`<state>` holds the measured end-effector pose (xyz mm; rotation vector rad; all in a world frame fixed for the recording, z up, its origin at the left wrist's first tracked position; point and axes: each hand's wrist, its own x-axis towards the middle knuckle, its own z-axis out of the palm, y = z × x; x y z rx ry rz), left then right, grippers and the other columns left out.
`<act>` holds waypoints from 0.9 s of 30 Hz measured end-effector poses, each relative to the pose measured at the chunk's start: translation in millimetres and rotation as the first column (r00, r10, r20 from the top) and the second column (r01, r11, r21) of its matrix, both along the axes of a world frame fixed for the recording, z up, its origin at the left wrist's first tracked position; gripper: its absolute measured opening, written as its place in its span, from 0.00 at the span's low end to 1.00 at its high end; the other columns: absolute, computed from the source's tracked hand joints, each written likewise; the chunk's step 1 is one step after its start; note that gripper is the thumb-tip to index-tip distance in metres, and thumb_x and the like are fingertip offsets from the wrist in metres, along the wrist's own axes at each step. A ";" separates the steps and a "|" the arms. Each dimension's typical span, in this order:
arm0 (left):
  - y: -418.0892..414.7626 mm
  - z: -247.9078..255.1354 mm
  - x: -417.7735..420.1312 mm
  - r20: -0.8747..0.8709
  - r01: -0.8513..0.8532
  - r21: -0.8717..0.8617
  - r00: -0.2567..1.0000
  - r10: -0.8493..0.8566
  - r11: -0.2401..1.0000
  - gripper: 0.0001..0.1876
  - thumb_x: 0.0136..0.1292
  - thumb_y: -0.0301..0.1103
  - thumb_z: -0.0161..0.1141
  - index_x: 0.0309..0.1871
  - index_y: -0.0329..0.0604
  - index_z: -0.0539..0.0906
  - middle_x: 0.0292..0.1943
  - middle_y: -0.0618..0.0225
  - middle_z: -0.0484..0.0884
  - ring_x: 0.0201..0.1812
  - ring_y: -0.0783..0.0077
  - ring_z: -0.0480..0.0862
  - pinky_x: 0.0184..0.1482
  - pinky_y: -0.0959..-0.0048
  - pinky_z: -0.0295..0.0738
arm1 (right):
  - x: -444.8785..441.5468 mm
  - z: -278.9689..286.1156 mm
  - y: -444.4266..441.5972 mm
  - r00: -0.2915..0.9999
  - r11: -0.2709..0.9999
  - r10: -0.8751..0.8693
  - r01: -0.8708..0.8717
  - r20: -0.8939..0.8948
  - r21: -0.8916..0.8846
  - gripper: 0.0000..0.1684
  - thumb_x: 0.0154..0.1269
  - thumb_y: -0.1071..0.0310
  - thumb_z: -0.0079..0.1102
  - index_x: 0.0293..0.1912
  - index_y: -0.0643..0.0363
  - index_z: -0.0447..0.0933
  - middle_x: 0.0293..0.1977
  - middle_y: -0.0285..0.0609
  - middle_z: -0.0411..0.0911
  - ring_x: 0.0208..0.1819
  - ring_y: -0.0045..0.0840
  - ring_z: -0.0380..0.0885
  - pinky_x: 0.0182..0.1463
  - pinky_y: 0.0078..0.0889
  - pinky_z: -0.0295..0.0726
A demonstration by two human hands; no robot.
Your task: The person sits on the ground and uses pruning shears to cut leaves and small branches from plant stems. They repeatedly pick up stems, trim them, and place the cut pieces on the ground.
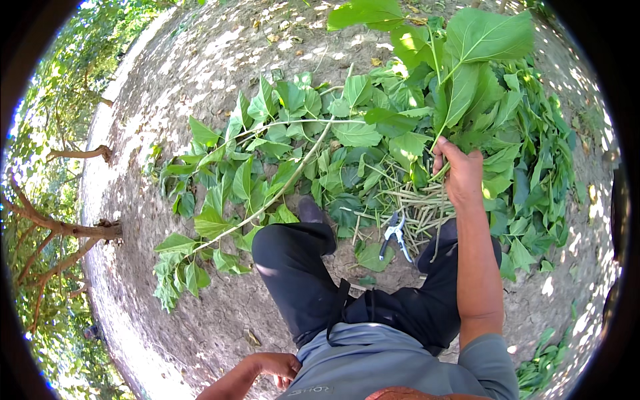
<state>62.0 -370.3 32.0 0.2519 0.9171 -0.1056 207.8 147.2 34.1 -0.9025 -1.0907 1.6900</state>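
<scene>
My right hand (461,167) is closed around the lower stems of a bunch of broad green leaves (467,65), held up over a leaf heap. The leaves look like mulberry. Below that hand lies a pile of short cut stems (420,205). Pruning shears (395,235) rest on the ground by my right foot, their blades towards the stems. My left hand (281,367) is beside my waist at the shirt's edge, fingers curled. Whether it grips anything is hidden.
Long leafy branches (295,175) cross the ground ahead and to the left of my legs. A thick leaf heap (540,165) spreads on the right. More leaves (542,362) lie at lower right. Tree trunks (95,231) stand at the left on cracked bare soil (210,320).
</scene>
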 end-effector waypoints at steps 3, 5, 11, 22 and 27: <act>21.4 17.0 -0.9 -0.049 0.048 0.024 0.998 -0.047 0.999 0.08 0.63 0.32 0.60 0.38 0.37 0.82 0.29 0.65 0.84 0.30 0.73 0.84 0.34 0.71 0.83 | -0.1 -0.3 -1.2 1.000 1.000 -0.004 0.004 -0.003 -0.013 0.06 0.62 0.71 0.61 0.36 0.65 0.77 0.25 0.39 0.77 0.19 0.20 0.72 0.21 0.24 0.71; 33.3 26.6 -3.3 -0.082 0.032 0.078 0.996 -0.026 0.996 0.07 0.62 0.31 0.60 0.38 0.37 0.83 0.29 0.65 0.84 0.30 0.73 0.84 0.34 0.71 0.83 | 1.4 0.2 -1.6 1.000 1.000 -0.007 0.007 0.004 -0.010 0.06 0.62 0.71 0.61 0.36 0.65 0.77 0.25 0.39 0.77 0.19 0.19 0.72 0.21 0.24 0.71; 35.2 30.7 -3.3 -0.095 -0.004 0.222 0.995 0.025 0.975 0.07 0.59 0.30 0.61 0.39 0.38 0.84 0.27 0.68 0.83 0.28 0.74 0.84 0.33 0.75 0.82 | 0.8 3.6 -1.7 1.000 1.000 -0.023 0.023 0.003 0.012 0.06 0.62 0.71 0.60 0.36 0.65 0.77 0.25 0.38 0.77 0.18 0.19 0.71 0.21 0.24 0.71; 25.8 25.7 -7.9 -0.082 -0.284 0.097 0.953 0.292 0.954 0.09 0.59 0.31 0.60 0.39 0.38 0.84 0.26 0.68 0.83 0.27 0.75 0.84 0.31 0.76 0.80 | 4.3 4.5 -0.7 0.999 1.000 -0.009 0.009 0.033 0.009 0.06 0.62 0.71 0.60 0.36 0.65 0.76 0.26 0.38 0.76 0.19 0.19 0.72 0.22 0.24 0.71; 22.5 22.4 -8.5 -0.016 -0.154 0.158 0.987 0.159 0.975 0.09 0.62 0.33 0.59 0.39 0.37 0.83 0.26 0.66 0.83 0.28 0.73 0.84 0.32 0.74 0.80 | 2.9 2.3 -1.3 0.999 0.999 -0.025 0.025 0.031 0.023 0.06 0.62 0.71 0.60 0.36 0.64 0.76 0.25 0.39 0.76 0.19 0.19 0.72 0.22 0.24 0.71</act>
